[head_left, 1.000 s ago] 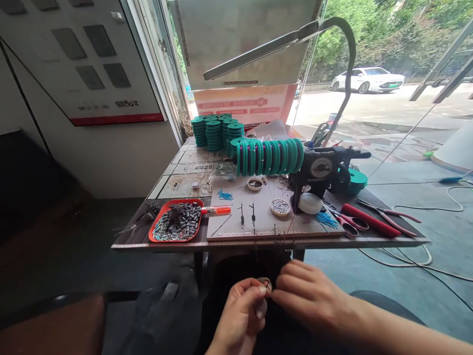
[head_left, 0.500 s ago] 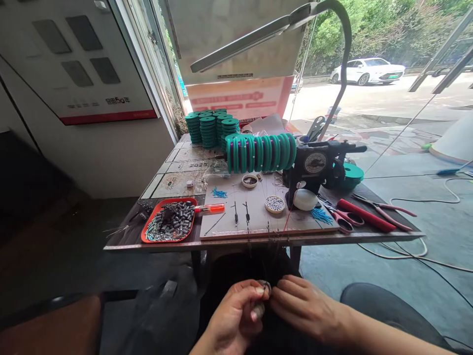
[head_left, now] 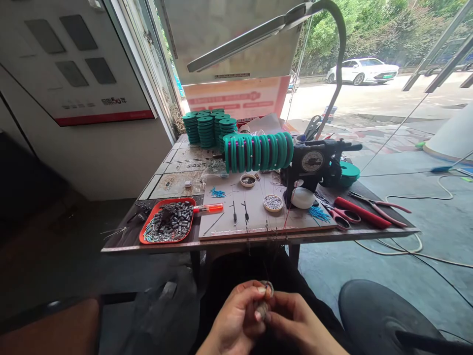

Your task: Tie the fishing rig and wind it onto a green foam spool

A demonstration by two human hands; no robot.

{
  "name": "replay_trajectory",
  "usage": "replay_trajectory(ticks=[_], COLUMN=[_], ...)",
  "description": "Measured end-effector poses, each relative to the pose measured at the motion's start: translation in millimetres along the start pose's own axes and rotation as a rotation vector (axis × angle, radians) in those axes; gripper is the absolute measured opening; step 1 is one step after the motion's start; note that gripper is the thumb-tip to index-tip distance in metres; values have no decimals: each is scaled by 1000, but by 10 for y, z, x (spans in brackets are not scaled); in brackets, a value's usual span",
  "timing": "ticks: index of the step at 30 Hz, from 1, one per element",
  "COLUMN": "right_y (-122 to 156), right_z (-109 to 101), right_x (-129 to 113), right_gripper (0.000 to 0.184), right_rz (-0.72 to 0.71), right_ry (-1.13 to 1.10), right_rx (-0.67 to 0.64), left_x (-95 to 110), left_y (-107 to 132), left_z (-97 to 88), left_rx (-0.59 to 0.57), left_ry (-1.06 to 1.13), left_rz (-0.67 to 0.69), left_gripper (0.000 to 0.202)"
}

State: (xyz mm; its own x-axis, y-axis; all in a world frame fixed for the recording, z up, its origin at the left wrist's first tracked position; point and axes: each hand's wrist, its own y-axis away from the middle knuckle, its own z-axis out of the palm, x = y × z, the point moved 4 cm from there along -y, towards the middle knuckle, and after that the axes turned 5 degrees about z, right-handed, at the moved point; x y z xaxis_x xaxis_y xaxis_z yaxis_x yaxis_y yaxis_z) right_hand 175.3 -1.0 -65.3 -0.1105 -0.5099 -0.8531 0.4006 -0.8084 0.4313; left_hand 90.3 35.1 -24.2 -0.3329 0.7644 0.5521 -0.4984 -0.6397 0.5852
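Note:
Both hands meet low in the view, in front of the table edge. My left hand is closed in a pinch on a small roundish metal piece held at its fingertips. My right hand is closed too, its fingers pressed against the same piece from the right. Thin lines run from the board on the table down toward the hands. What exactly the piece is stays too small to make out.
The table carries a red tray of small grey weights, green spools on a winder, stacked green spools, two small bowls, red pliers and scissors. A lamp arm hangs overhead. Cables lie on the floor at right.
The view has shifted a little, so the table sits higher and left. My right hand has turned and drawn lower against my left; both keep their pinch on the small piece.

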Motion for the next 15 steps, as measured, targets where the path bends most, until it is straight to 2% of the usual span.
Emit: replay_trajectory(ticks=[5,11,15], right_y=[-109,-161,-233], right_z=[-67,-268,-309], right_x=[162,259,230], right_gripper=[75,73,66], right_rz=[44,69,139], right_ry=[-173,-142,-44], right_rx=[-83,17,80], left_x=[17,-8,-30], left_y=[-2,-46,-59], left_z=[-38,-67,-61], left_rx=[5,9,78], left_ry=[9,-3,-54], left_rz=[-21,-42,-4], left_gripper=[14,13,17])
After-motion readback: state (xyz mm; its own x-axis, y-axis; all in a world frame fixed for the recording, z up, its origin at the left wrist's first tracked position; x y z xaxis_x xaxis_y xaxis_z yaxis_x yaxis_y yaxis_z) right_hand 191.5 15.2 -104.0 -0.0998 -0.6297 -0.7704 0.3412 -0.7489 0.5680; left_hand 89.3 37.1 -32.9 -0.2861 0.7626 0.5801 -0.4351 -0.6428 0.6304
